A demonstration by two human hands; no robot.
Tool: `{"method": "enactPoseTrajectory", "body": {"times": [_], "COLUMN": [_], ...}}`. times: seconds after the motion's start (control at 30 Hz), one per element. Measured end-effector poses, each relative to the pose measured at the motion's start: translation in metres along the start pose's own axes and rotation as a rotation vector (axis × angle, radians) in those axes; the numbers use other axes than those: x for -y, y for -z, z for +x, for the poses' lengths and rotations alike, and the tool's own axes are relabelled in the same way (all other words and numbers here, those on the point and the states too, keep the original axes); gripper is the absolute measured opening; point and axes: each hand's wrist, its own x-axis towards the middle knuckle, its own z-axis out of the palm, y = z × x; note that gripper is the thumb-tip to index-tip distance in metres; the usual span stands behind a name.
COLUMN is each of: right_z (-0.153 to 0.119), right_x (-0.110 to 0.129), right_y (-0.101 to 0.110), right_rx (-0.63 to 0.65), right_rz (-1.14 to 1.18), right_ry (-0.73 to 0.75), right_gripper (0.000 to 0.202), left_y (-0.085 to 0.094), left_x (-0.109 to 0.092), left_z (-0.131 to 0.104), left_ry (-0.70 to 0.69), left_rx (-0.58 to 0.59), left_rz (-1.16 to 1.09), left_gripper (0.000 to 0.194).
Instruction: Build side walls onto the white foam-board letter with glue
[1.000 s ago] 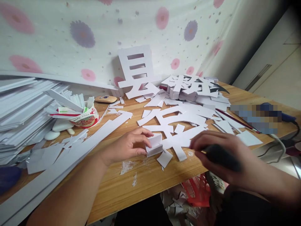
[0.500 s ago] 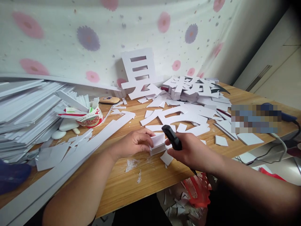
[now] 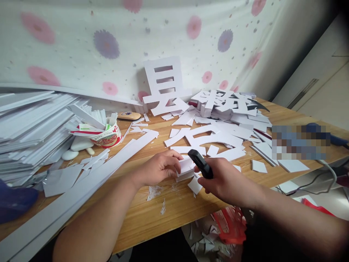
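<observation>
My left hand point(image 3: 160, 167) is closed on a small white foam-board piece point(image 3: 187, 165) with raised walls, holding it by its left end just over the table. In my right hand point(image 3: 226, 178) is a black-handled tool point(image 3: 200, 163), its thick end pointing up and to the left beside the piece. The rest of the tool is hidden by the hand, so its kind is not clear. Under the right fingers lies a small white offcut point(image 3: 195, 185). White shavings point(image 3: 154, 192) are scattered on the wood in front of my left hand.
Stacked white strips point(image 3: 24, 134) and a paper bowl point(image 3: 107, 136) of strips are at left. Long strips point(image 3: 79, 185) cross the table. A cut-out character point(image 3: 163, 83) leans on the curtain; more cut-outs point(image 3: 226, 103) lie at right. A red basket point(image 3: 230, 225) is below the edge.
The whole view has shifted slightly. The foam-board piece is tilted a little differently, showing less of its front side. Both hands keep their hold.
</observation>
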Motion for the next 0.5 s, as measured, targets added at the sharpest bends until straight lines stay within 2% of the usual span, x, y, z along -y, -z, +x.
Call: {"method": "enactPoseTrajectory", "body": {"times": [0.13,0.23,0.3,0.4,0.5], "right_z": [0.001,-0.002,-0.007,-0.019,-0.033], "right_x": [-0.002,-0.006,-0.011,-0.025,-0.043], "right_y": [0.003,0.008,0.013,0.023,0.034], "right_rx": [0.026,0.058,0.047,0.019,-0.026], "right_rz": [-0.101,-0.077,-0.061,-0.082,-0.130], "right_ry": [0.027,0.042,0.030,-0.016,-0.059], "right_gripper": [0.003,0.007,0.014,0.021,0.025], "left_y": [0.005,0.011,0.014,0.021,0.040], "left_x": [-0.001,-0.004,-0.004,0.003,0.017], "left_z": [-0.002,-0.004,-0.004,-0.003,-0.008], "left_ry": [0.014,0.004,0.050,0.247,0.429], "left_rx": [0.011,0.010,-0.092,-0.312,-0.441], "left_rz": [-0.066,-0.079,0.031,0.325,0.542], "left_gripper": [0.007,0.012,0.016,0.023,0.025]}}
